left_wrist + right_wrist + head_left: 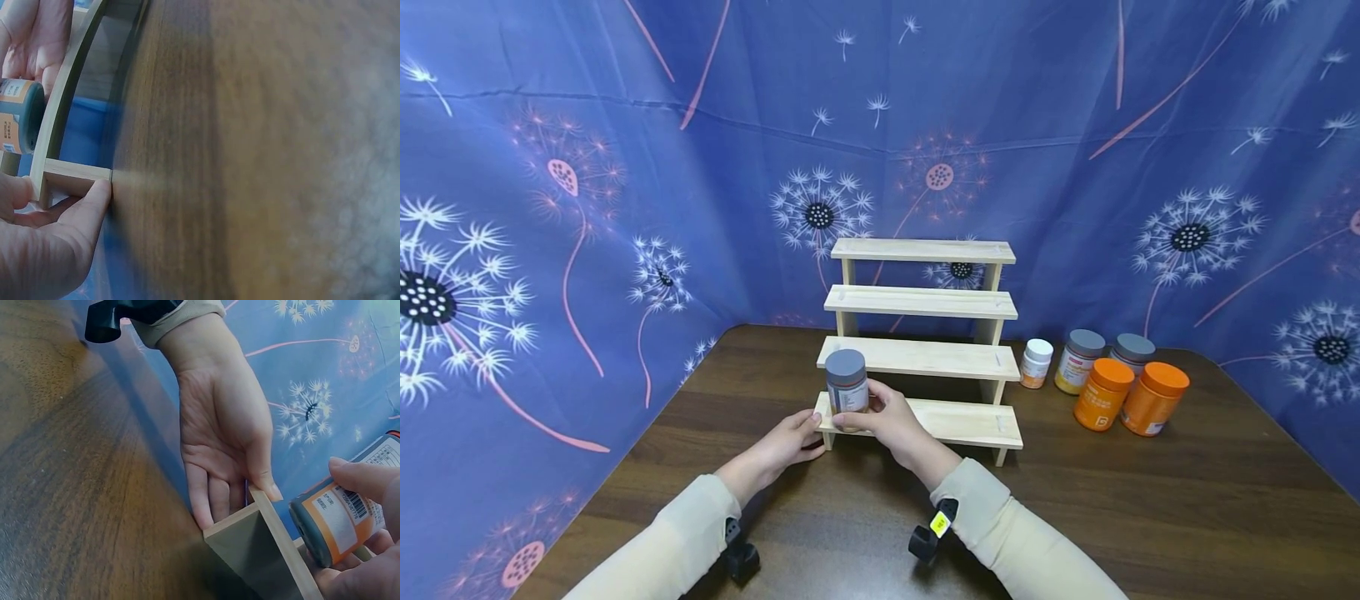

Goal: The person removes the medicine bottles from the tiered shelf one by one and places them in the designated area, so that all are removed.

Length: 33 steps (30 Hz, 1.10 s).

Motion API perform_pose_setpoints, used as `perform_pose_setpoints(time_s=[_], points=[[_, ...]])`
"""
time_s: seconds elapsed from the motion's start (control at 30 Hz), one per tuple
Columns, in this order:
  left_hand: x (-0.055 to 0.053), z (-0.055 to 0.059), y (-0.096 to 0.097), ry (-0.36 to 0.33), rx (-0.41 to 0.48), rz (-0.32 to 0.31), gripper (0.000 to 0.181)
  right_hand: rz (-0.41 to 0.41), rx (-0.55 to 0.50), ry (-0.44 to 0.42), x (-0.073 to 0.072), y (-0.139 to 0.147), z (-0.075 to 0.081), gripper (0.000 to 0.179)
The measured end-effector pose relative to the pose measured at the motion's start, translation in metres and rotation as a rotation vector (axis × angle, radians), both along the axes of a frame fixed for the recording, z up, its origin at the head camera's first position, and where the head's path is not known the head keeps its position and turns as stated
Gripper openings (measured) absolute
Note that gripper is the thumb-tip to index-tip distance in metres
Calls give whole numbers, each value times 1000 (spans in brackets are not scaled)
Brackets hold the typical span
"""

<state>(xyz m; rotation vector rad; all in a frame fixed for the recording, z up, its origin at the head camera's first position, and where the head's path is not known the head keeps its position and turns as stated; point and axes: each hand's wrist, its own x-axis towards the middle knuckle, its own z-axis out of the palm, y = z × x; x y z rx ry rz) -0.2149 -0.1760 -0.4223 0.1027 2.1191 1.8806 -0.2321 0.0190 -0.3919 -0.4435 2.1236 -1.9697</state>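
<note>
A jar with a grey lid [846,367] and a printed label stands upright in my right hand [891,425], thumb in front and fingers behind. It is over the left end of the lowest step of a pale wooden tiered rack [958,421]. Whether its base touches the step, I cannot tell. My left hand [782,450] pinches that step's left end, thumb on top and fingers against the end support, as the left wrist view shows. From the right wrist view, the jar's dark base [310,534] and an orange band with a barcode are visible.
On the brown table [1150,500], right of the rack, stand a small white-capped bottle [1037,362], two grey-lidded jars [1079,360] and two orange jars [1154,398]. A blue dandelion-print cloth [1045,100] hangs behind and at the sides.
</note>
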Motion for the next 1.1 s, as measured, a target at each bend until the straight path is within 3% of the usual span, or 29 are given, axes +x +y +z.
perform_pose_setpoints(time_s=[0.2,0.67,1.1], points=[[0,-2,1,2,7,-6,46,-14,24,4,1,6,1,57],[-2,-5,3,2,-3,59,46,-25,12,-15,1,29,3,56],[-2,-4,2,-6,-2,57,46,-44,24,3,4,49,1,58]])
